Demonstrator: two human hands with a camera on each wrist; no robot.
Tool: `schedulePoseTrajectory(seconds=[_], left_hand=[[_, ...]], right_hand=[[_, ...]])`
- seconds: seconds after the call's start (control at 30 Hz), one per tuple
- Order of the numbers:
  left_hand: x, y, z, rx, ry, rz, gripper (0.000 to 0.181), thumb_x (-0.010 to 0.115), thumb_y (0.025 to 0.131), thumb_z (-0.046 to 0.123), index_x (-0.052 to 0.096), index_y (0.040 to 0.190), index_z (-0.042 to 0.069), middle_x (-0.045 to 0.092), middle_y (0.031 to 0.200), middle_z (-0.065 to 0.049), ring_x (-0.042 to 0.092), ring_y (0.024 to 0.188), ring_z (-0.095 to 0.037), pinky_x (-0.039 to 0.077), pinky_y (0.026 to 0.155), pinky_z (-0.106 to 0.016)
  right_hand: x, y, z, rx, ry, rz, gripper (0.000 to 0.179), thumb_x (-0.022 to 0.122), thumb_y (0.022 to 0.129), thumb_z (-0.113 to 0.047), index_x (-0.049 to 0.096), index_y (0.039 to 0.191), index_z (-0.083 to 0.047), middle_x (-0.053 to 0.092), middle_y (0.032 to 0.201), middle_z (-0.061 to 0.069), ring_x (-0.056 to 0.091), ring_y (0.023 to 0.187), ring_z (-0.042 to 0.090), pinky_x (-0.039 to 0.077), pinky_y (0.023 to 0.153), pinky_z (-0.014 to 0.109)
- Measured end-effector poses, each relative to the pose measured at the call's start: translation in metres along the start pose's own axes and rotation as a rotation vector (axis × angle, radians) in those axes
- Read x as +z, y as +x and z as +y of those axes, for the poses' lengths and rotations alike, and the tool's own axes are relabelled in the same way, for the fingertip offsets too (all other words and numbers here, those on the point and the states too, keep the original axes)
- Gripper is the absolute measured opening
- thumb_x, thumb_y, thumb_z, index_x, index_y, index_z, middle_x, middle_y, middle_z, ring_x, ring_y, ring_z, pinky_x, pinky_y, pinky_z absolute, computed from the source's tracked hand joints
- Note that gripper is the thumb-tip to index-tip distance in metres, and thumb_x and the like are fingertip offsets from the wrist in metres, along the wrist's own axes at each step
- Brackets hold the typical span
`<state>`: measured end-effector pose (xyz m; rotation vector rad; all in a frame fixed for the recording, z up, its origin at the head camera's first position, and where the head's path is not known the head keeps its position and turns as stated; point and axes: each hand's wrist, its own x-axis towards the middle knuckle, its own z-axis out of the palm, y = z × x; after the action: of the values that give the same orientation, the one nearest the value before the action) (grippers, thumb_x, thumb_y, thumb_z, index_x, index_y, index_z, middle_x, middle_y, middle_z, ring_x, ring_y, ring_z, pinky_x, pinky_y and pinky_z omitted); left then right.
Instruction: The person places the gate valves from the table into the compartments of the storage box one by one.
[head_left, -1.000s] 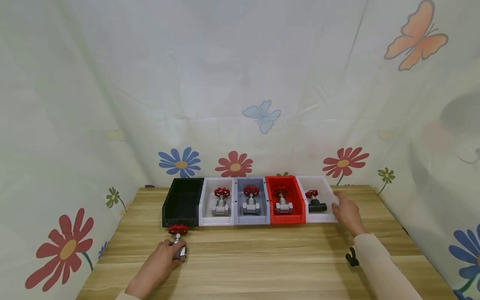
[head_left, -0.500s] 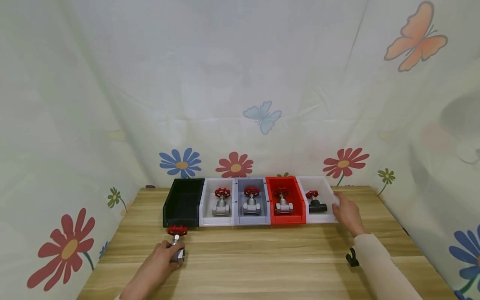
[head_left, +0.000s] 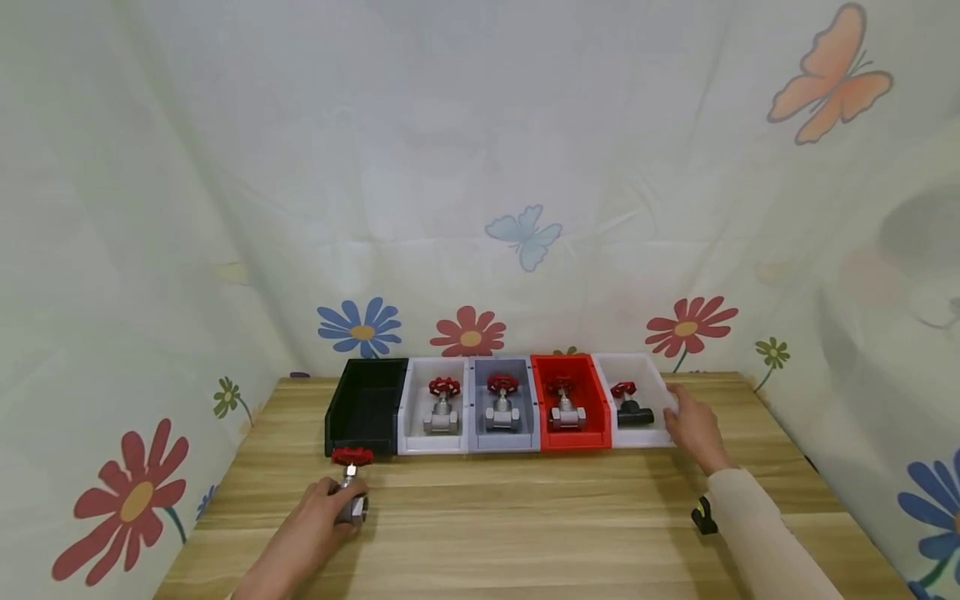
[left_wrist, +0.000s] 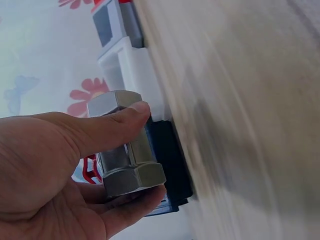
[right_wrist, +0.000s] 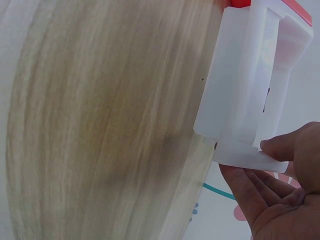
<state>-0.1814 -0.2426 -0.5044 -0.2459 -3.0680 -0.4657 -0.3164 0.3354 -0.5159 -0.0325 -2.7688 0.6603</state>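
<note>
My left hand point(head_left: 318, 510) holds a metal gate valve point(head_left: 351, 510) by its body, over the table just in front of the black bin point(head_left: 367, 408). Its red handwheel point(head_left: 352, 456) points toward that bin's front edge. Up close in the left wrist view, thumb and fingers grip the hexagonal-ended body point(left_wrist: 131, 155). Far to the right, my right hand point(head_left: 697, 427) pinches the side wall of the right-hand white bin point(right_wrist: 245, 155), thumb inside and fingers outside. A black valve point(head_left: 635, 412) with a red handwheel lies in that bin.
Between the black and right-hand white bins stand another white bin point(head_left: 435, 367), a grey bin point(head_left: 501, 367) and a red bin point(head_left: 562, 362), each with a metal valve. A small black-and-yellow object point(head_left: 703, 515) lies on the wooden table point(head_left: 525, 525) beside the right sleeve.
My left hand has shifted slightly left with the gate valve, which stays in its grip. The right hand keeps its place on the white bin's wall.
</note>
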Motion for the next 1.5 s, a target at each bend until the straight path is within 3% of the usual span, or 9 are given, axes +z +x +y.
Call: schedulePoseTrajectory(seconds=[0.2, 0.47, 0.97, 1.17, 1.5], left_hand=[[-0.01, 0.002, -0.002, -0.001, -0.004, -0.003, 0.053, 0.08, 0.079, 0.011, 0.062, 0.127, 0.025, 0.057, 0.112, -0.013, 0.052, 0.098, -0.023, 0.053, 0.074, -0.041], [-0.02, 0.012, -0.005, 0.048, 0.039, 0.058, 0.053, 0.08, 0.078, 0.009, 0.063, 0.127, 0.023, 0.057, 0.114, -0.017, 0.055, 0.1, -0.027, 0.053, 0.074, -0.042], [-0.035, 0.03, -0.009, 0.135, 0.031, 0.138, 0.051, 0.079, 0.079, 0.007, 0.064, 0.126, 0.02, 0.058, 0.108, -0.017, 0.054, 0.09, -0.024, 0.049, 0.066, -0.036], [-0.042, 0.037, -0.007, 0.134, 0.039, 0.139, 0.051, 0.079, 0.08, 0.008, 0.063, 0.127, 0.02, 0.057, 0.11, -0.017, 0.053, 0.092, -0.025, 0.05, 0.066, -0.036], [-0.054, 0.052, -0.005, 0.185, 0.037, 0.188, 0.051, 0.078, 0.08, 0.006, 0.063, 0.128, 0.016, 0.058, 0.109, -0.02, 0.055, 0.094, -0.029, 0.051, 0.071, -0.042]], right_hand=[[-0.001, 0.0, -0.001, 0.009, 0.0, -0.005, 0.044, 0.055, 0.094, -0.008, 0.046, 0.135, 0.007, 0.063, 0.108, 0.038, 0.061, 0.076, 0.039, 0.048, 0.069, 0.053], [0.001, 0.001, 0.0, 0.014, 0.004, 0.0, 0.044, 0.054, 0.094, -0.008, 0.047, 0.135, 0.006, 0.063, 0.11, 0.038, 0.062, 0.079, 0.04, 0.049, 0.07, 0.053], [0.004, 0.002, 0.003, 0.012, 0.001, -0.004, 0.045, 0.054, 0.094, -0.008, 0.047, 0.136, 0.007, 0.062, 0.114, 0.037, 0.063, 0.082, 0.04, 0.05, 0.071, 0.053], [0.006, 0.0, 0.002, 0.029, -0.003, -0.012, 0.045, 0.053, 0.094, -0.009, 0.046, 0.137, 0.006, 0.061, 0.117, 0.037, 0.064, 0.088, 0.044, 0.049, 0.075, 0.056], [0.004, 0.002, 0.002, 0.005, 0.003, 0.006, 0.046, 0.053, 0.094, -0.009, 0.046, 0.136, 0.007, 0.061, 0.115, 0.038, 0.063, 0.085, 0.044, 0.048, 0.074, 0.056]])
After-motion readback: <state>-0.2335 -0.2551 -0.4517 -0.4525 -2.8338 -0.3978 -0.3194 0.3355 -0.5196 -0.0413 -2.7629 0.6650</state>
